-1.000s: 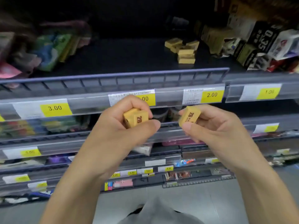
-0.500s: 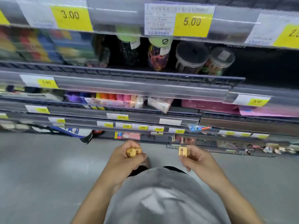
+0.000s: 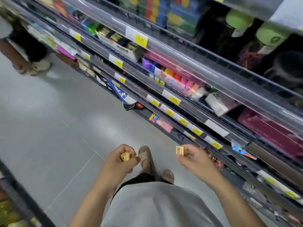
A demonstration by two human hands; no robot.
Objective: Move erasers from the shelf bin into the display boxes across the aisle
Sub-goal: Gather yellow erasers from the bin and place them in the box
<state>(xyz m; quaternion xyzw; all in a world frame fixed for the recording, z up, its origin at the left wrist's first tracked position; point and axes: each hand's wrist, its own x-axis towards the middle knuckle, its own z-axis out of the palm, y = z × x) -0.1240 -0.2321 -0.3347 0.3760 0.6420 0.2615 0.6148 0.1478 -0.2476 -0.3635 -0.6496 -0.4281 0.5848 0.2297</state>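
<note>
Head view, change: half a second ago the shelves faced the camera squarely; now they run slantwise along the right and more floor shows.
Left hand: fingers curled round a yellow eraser, probably just one.
Right hand: pinches a second eraser at its fingertips.
Erasers: both low, over the grey floor.
Room: shelves carry yellow price tags; another person's foot stands far left.

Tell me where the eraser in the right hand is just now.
In the head view the eraser sits low and right of centre, pinched in the right hand, above the grey floor beside the shelves.
</note>
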